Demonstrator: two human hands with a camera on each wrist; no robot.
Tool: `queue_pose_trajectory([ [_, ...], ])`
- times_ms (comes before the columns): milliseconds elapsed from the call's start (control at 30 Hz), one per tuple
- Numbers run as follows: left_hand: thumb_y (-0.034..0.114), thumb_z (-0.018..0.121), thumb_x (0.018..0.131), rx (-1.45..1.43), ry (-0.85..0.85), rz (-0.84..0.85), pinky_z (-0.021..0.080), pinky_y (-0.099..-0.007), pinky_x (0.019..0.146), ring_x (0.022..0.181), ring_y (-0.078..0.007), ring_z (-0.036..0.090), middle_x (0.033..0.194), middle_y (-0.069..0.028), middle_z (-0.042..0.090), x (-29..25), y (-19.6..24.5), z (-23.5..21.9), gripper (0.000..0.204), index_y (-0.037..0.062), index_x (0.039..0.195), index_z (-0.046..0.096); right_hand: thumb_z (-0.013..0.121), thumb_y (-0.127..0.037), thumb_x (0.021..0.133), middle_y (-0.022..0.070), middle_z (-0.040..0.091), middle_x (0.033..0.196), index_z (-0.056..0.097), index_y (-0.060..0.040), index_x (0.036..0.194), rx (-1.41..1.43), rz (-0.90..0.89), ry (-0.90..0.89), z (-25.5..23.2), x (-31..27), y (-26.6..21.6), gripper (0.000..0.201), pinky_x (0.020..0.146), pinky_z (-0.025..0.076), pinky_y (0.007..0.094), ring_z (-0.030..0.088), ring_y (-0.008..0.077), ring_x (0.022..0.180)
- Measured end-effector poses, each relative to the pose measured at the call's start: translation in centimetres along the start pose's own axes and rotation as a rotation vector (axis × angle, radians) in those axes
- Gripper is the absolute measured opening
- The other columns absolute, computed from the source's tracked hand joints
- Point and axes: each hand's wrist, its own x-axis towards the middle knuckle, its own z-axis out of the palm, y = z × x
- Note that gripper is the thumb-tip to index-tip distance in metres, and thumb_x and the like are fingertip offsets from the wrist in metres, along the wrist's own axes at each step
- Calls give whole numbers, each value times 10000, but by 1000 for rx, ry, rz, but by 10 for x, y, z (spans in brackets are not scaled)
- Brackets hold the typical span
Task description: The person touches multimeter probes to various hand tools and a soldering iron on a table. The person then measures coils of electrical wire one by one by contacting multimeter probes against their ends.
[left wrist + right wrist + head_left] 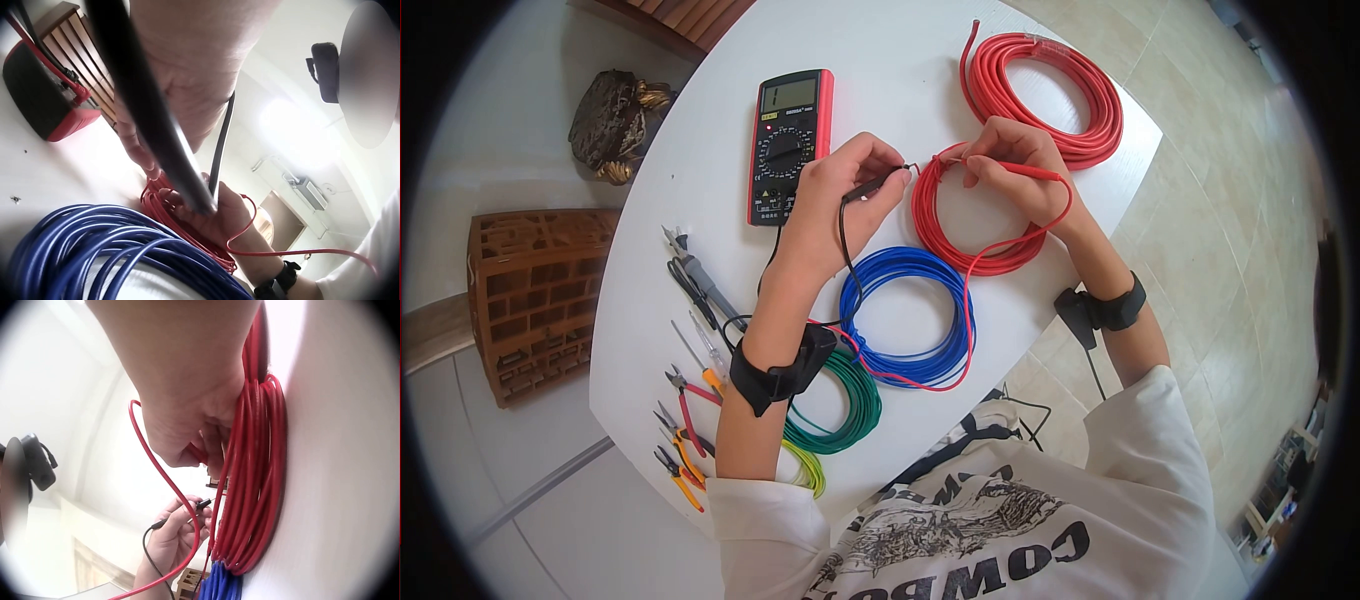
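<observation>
In the head view my left hand [840, 200] pinches a black probe [868, 188] between thumb and fingers, its tip by a thin wire end at the edge of the smaller red wire coil [930, 225]. My right hand [1022, 165] grips a red probe [1030, 171] above that same coil, its tip pointing left toward the black one. The two tips look apart; whether either touches bare wire I cannot tell. A multimeter [788, 145] lies left of my left hand, its display lit with unreadable characters. The right wrist view also shows the black probe [203, 504] in my left fingers.
A larger red coil [1100, 110] lies beyond my right hand. Nearer me are a blue coil [870, 345], a green coil [865, 405] and a red probe lead [971, 330]. A soldering iron [705, 283], pliers [690, 480] and screwdrivers lie along the table's left side.
</observation>
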Motion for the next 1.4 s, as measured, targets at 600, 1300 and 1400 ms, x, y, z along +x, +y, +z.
queue_pose_trajectory([
  [600, 81, 652, 882, 2, -11, 32, 528, -256, 711, 793, -133, 680, 866, -104, 693, 0, 5, 0, 146, -37, 946, 597, 560, -119, 926, 79, 645, 753, 588, -8, 848, -31, -1, 1, 1, 1, -14, 139, 855, 495, 312, 658, 200, 991],
  [1300, 246, 515, 977, -39, 1, 288, 432, -211, 639, 712, -75, 518, 842, -23, 606, 91, 50, 10, 254, 17, 1028, 613, 525, -125, 974, 124, 659, 926, 585, 28, 1114, -534, -107, 484, -67, 10, -20, 216, 730, 509, 286, 634, 173, 822],
  [1400, 191, 441, 995, -35, 1, 315, 460, -259, 681, 709, -103, 525, 889, -62, 615, 101, 41, 21, 248, -1, 1059, 585, 499, -67, 966, 146, 660, 974, 572, 33, 1130, -578, -121, 469, -66, 10, -18, 205, 779, 514, 313, 645, 208, 843],
])
